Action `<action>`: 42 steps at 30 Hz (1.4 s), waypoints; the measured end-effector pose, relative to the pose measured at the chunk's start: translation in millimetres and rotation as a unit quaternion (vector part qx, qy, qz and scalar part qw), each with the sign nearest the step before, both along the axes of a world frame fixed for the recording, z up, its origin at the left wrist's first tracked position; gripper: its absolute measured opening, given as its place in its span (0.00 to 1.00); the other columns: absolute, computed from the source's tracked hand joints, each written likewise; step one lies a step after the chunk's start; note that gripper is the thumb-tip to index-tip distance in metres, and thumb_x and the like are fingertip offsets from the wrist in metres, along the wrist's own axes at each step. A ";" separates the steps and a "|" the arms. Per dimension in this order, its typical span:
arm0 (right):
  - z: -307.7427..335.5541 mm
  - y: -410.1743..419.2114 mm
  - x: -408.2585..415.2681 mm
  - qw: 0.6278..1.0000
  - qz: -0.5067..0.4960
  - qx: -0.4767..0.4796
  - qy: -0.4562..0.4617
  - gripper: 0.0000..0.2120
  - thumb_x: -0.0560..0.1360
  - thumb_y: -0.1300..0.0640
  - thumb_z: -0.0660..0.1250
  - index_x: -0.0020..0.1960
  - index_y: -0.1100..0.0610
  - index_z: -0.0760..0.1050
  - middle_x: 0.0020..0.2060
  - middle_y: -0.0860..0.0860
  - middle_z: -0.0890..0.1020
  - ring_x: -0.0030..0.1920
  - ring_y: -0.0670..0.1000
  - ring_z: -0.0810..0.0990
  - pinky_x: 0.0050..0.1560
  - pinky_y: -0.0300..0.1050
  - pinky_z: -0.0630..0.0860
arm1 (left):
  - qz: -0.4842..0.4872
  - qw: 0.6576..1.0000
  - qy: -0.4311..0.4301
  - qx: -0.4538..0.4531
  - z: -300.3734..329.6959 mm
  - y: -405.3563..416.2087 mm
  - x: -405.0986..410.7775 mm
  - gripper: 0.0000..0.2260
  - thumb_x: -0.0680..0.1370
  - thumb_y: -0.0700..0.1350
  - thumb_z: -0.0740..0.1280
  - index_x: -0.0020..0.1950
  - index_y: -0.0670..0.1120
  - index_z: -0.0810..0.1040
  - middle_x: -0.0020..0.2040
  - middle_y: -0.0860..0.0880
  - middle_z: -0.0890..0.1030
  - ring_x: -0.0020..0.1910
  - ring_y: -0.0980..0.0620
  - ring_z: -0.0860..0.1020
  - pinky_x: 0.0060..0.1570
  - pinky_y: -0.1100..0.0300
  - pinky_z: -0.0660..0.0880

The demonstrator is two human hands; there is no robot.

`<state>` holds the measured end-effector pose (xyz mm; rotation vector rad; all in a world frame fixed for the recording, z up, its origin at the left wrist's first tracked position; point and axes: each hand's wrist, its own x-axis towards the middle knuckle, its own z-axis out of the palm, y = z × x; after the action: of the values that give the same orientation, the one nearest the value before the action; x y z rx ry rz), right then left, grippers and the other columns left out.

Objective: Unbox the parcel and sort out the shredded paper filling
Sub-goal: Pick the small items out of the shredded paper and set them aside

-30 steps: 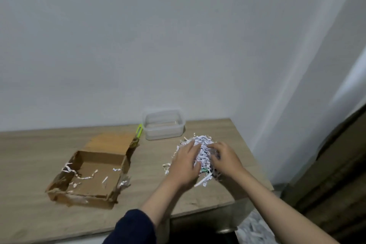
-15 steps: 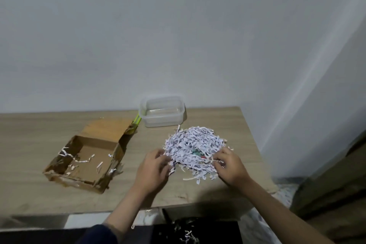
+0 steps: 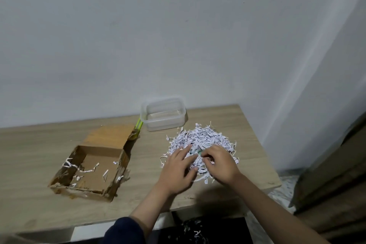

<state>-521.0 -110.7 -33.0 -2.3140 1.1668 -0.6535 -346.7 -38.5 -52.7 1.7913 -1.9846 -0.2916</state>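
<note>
Shredded paper pile [image 3: 206, 140]: on wooden surface [image 3: 29, 148], right-centre, w/ clear plastic container [image 3: 163, 114] at its 11 o'clock. Left hand [image 3: 177, 168]: flat on pile's 7 o'clock edge, fingers [image 3: 183, 149] spread, tips over the shreds. Right hand [image 3: 221, 162]: at 5 o'clock edge, fingers curled into shreds; pinch or not, can't tell. Small green item [image 3: 199, 151] betw. both hands. Open cardboard box [image 3: 93, 166]: approx. 9 o'clock of pile, few strips inside.

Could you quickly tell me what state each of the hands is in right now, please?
Left hand: open, fingers spread flat on the shredded paper.
Right hand: fingers curled into the paper pile; whether it is gripping anything cannot be told.
</note>
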 end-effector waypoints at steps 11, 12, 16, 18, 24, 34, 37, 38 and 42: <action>-2.4 -7.8 -24.2 0.996 -0.058 0.040 0.057 0.09 0.72 0.54 0.67 0.52 0.51 0.79 0.47 0.46 0.80 0.51 0.48 0.74 0.49 0.44 0.71 | 0.072 0.997 -0.004 -0.038 -19.8 27.8 18.1 0.17 0.77 0.57 0.59 0.61 0.52 0.75 0.73 0.53 0.67 0.70 0.49 0.67 0.65 0.51 0.67; -1.3 -8.0 -24.4 0.996 -0.055 0.039 0.064 0.09 0.73 0.53 0.66 0.53 0.51 0.79 0.47 0.46 0.80 0.51 0.48 0.74 0.48 0.44 0.71 | 0.075 0.996 -0.009 -0.037 -21.5 29.9 18.9 0.17 0.77 0.57 0.59 0.62 0.52 0.74 0.74 0.54 0.66 0.71 0.49 0.66 0.65 0.49 0.68; 8.0 -5.0 -22.2 0.996 -0.044 0.029 0.066 0.08 0.74 0.53 0.66 0.51 0.51 0.81 0.45 0.47 0.80 0.48 0.50 0.76 0.46 0.46 0.73 | 0.075 0.997 -0.009 -0.028 -29.4 39.6 18.6 0.21 0.78 0.60 0.57 0.68 0.54 0.71 0.76 0.54 0.61 0.74 0.49 0.61 0.67 0.48 0.66; 14.3 -2.8 -20.3 0.998 -0.037 0.013 0.045 0.07 0.75 0.55 0.65 0.50 0.53 0.81 0.44 0.48 0.79 0.46 0.50 0.76 0.44 0.45 0.72 | 0.064 0.998 -0.015 -0.019 -32.9 43.5 16.9 0.24 0.78 0.63 0.55 0.72 0.57 0.66 0.77 0.55 0.56 0.76 0.50 0.57 0.66 0.49 0.64; 37.8 0.2 -18.6 0.998 -0.039 -0.034 -0.022 0.06 0.72 0.59 0.69 0.48 0.56 0.83 0.42 0.49 0.82 0.42 0.48 0.78 0.44 0.43 0.74 | 0.068 0.997 -0.035 0.032 -31.8 43.9 15.5 0.28 0.77 0.66 0.50 0.76 0.61 0.53 0.78 0.58 0.45 0.77 0.54 0.44 0.71 0.47 0.55; 66.6 -25.1 -46.8 0.965 -0.201 -0.004 -0.165 0.06 0.68 0.61 0.75 0.45 0.56 0.84 0.37 0.48 0.83 0.40 0.47 0.81 0.42 0.29 0.74 | 0.068 0.997 -0.014 0.044 -26.6 48.5 16.0 0.25 0.77 0.65 0.51 0.74 0.63 0.54 0.76 0.60 0.46 0.77 0.53 0.50 0.73 0.45 0.52; 61.3 -38.2 -58.3 0.942 -0.282 0.019 -0.184 0.05 0.68 0.58 0.75 0.44 0.56 0.85 0.36 0.50 0.85 0.39 0.49 0.82 0.41 0.40 0.77 | 0.066 0.997 -0.014 0.029 -28.2 48.8 17.3 0.24 0.78 0.66 0.50 0.73 0.64 0.55 0.76 0.61 0.49 0.76 0.53 0.54 0.72 0.44 0.53; 57.9 -43.9 -61.2 0.935 -0.304 0.017 -0.181 0.05 0.68 0.57 0.74 0.44 0.56 0.85 0.36 0.51 0.85 0.38 0.51 0.82 0.41 0.44 0.77 | 0.069 0.997 -0.018 0.019 -29.0 48.4 17.4 0.24 0.78 0.66 0.51 0.73 0.65 0.56 0.76 0.61 0.51 0.76 0.52 0.55 0.71 0.43 0.55; 38.5 -69.5 -64.1 0.922 -0.361 0.006 -0.139 0.05 0.69 0.57 0.73 0.43 0.57 0.85 0.37 0.54 0.86 0.39 0.54 0.82 0.40 0.43 0.74 | 0.082 0.996 -0.034 -0.004 -30.9 46.6 16.1 0.25 0.77 0.67 0.53 0.73 0.65 0.55 0.77 0.58 0.56 0.75 0.51 0.58 0.67 0.39 0.60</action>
<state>-585.1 -180.3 5.6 -1.6517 1.8662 -1.1714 -330.5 8.1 -83.6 1.9699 -1.8661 -0.1716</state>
